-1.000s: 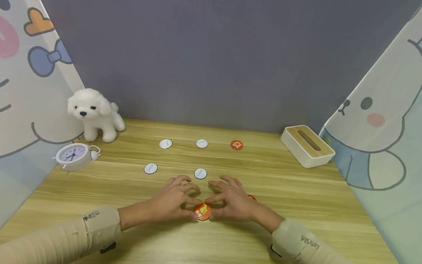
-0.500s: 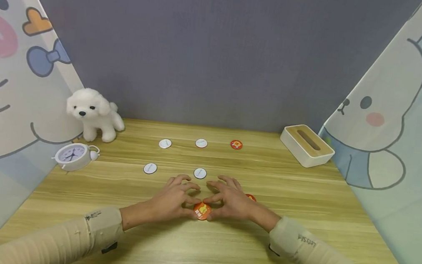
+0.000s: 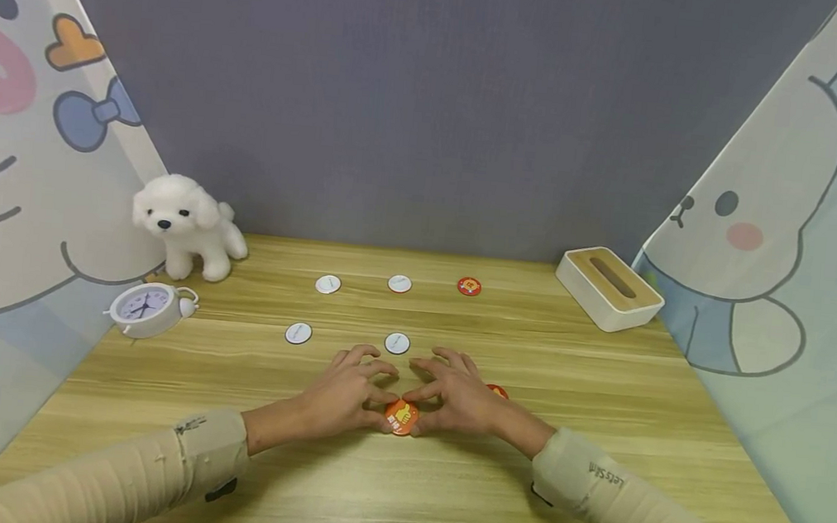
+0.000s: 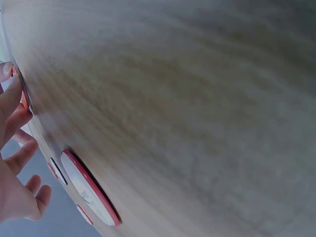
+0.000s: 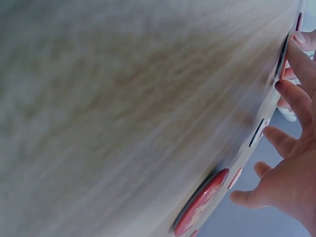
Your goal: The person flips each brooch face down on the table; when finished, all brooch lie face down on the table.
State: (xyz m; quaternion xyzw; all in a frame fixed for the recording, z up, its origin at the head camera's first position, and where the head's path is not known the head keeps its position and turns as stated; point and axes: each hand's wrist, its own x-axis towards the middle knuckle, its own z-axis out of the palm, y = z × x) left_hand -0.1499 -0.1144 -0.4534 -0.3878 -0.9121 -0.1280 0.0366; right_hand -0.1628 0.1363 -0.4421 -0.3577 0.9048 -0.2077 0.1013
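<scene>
An orange round badge with a yellow thumbs-up print lies on the wooden table between both hands. My left hand holds its left edge between thumb and index finger, the other fingers spread. From the opposite side my right hand holds the right edge in the same way. In the left wrist view the orange badge is partly hidden by fingers. A red badge lies behind my right wrist, partly covered. Just beyond the fingertips is a white-faced round badge.
Farther back lie a red printed badge and more white-faced badges. A white toy dog and an alarm clock stand at left. A white box with a slotted wooden lid sits at back right, before a grey wall.
My right hand has shifted slightly left against the orange badge. The badge's print looks turned a little. The other badges stay where they were.
</scene>
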